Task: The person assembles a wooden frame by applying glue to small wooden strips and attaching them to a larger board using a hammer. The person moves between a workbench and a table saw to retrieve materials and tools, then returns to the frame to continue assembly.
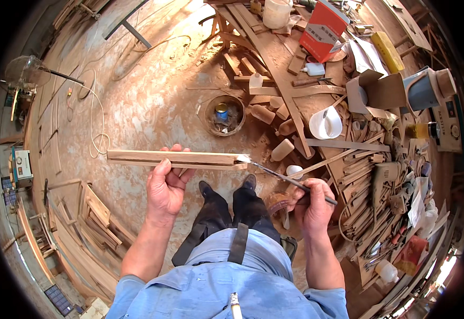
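My left hand (167,190) is closed around a long, pale wooden strip (173,157) with a groove along its side. The strip lies level across my body at about waist height. Pinched in my right hand (313,206) is a thin dark stick (281,177), slanting up to the left. Its far tip meets the strip's right end, where a white patch shows. I cannot tell whether that tip has bristles. Just above the right hand, beyond the stick, sits a small white round thing (294,171).
A round bin (209,127) with a blue can (222,110) stands on the dusty floor ahead. To the right, a cluttered workbench (274,58) holds a white tub (325,126), a red box (325,31) and piled wood strips (357,194). Boards (98,207) lie stacked at left.
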The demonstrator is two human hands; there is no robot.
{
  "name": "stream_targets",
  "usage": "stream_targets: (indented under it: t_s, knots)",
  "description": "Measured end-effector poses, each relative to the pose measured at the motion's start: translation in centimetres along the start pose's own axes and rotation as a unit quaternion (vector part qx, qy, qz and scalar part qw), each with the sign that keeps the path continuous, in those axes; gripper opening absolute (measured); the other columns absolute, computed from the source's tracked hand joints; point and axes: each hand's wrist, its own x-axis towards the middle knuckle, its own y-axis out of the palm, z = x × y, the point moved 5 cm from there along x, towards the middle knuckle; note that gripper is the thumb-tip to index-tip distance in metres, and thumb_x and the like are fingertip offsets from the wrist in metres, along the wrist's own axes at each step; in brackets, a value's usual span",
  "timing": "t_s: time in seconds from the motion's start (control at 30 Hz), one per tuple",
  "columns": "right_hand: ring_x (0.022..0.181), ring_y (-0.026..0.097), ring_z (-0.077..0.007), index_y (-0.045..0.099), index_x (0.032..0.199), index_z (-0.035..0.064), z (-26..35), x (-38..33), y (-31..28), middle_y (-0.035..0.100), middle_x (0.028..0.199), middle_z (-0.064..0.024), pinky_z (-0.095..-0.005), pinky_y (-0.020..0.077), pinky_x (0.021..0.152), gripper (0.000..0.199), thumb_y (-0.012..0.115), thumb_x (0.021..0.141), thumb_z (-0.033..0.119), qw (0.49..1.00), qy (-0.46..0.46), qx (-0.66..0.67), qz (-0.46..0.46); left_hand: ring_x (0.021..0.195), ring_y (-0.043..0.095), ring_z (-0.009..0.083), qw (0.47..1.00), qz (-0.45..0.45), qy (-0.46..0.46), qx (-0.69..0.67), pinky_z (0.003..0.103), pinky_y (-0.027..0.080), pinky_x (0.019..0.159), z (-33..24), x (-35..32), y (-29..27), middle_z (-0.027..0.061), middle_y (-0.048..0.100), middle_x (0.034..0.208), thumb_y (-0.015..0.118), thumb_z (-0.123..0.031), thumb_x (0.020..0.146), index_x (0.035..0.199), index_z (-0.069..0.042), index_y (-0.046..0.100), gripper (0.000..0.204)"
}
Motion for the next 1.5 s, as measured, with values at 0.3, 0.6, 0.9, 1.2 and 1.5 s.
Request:
stream_targets:
  t_s: [0.3, 0.6, 0.9, 1.2, 1.5]
  knots:
    - [0.064, 0.063, -0.0207, 0.057, 0.105, -0.0004, -0.7, 0.2, -1.2, 0.064, 0.080, -0.0129, -0.0333, 0.0549, 0.055, 0.020, 0.057, 0.101, 0.019, 0.997, 0.023, -0.041, -0.058, 0.127, 0.055, 0.0346, 0.999, -0.014, -0.013, -0.028, 0.058, 0.048, 0.104, 0.0, 0.4, -0.6, 0.0154, 0.062, 0.129, 0.053, -0.011, 0.098, 0.121, -0.004, 0.058, 0.025]
    - [0.065, 0.063, -0.0213, 0.058, 0.104, -0.0007, -1.7, 0.3, -1.6, 0.065, 0.081, -0.0142, -0.0313, 0.0550, 0.057, 0.015, 0.054, 0.101, 0.013, 0.991, 0.036, -0.061, -0.114, 0.125, 0.057, 0.0332, 0.999, -0.029, -0.016, -0.024, 0.057, 0.049, 0.103, -0.5, 0.5, -0.3, 0.0134, 0.063, 0.128, 0.053, -0.011, 0.098, 0.119, -0.007, 0.057, 0.022]
    - [0.067, 0.064, -0.0228, 0.057, 0.105, -0.0011, -2.5, 0.2, -1.0, 0.065, 0.083, -0.0157, -0.0332, 0.0556, 0.059, 0.013, 0.054, 0.100, 0.011, 0.997, 0.042, -0.012, -0.069, 0.124, 0.057, 0.0348, 0.999, -0.035, -0.010, -0.037, 0.058, 0.047, 0.105, -0.5, 0.8, -0.5, 0.0158, 0.063, 0.127, 0.055, -0.012, 0.096, 0.117, -0.003, 0.058, 0.023]
    - [0.064, 0.062, -0.0223, 0.058, 0.107, 0.0011, -3.3, 0.0, -0.2, 0.064, 0.080, -0.0142, -0.0312, 0.0528, 0.060, 0.014, 0.057, 0.100, 0.014, 0.998, 0.057, -0.014, -0.027, 0.120, 0.060, 0.0331, 0.997, -0.066, -0.017, -0.029, 0.057, 0.048, 0.105, -0.1, 1.2, -1.3, 0.0144, 0.065, 0.124, 0.055, -0.015, 0.097, 0.113, -0.002, 0.059, 0.020]
    - [0.068, 0.064, -0.0249, 0.056, 0.106, 0.0015, -3.7, 0.0, 0.4, 0.065, 0.082, -0.0155, -0.0353, 0.0549, 0.058, 0.018, 0.056, 0.101, 0.019, 0.998, 0.055, -0.022, -0.003, 0.121, 0.059, 0.0329, 0.997, -0.077, -0.011, -0.030, 0.057, 0.047, 0.106, 0.0, 1.1, -1.1, 0.0142, 0.064, 0.125, 0.053, -0.014, 0.098, 0.115, -0.001, 0.057, 0.022]
